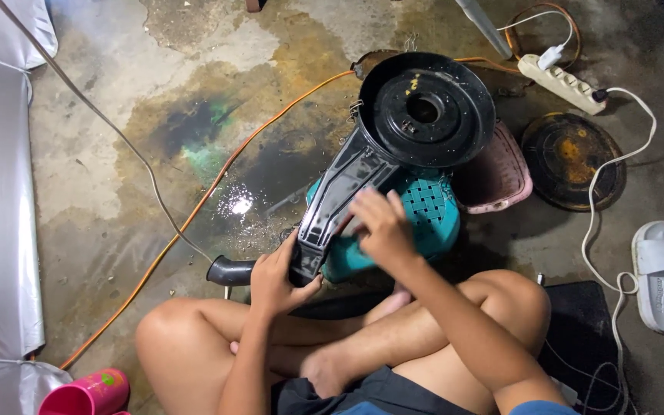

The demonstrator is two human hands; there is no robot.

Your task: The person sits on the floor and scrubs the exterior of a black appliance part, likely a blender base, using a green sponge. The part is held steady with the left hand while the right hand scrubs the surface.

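Stained concrete floor [117,177], orange cable [217,173] crossing it, white power strip [562,83], pink basket [497,173], white sandal [662,273]; black air-cleaner housing [393,138] resting on teal stool [424,211]; left hand [277,278] clamped on housing's snout end; right hand [382,227] laid on snout, fingers loosely curled.

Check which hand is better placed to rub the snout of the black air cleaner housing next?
Right. The right hand already lies on top of the air cleaner housing snout, while the left hand grips its lower end, steadying it on the teal stool.
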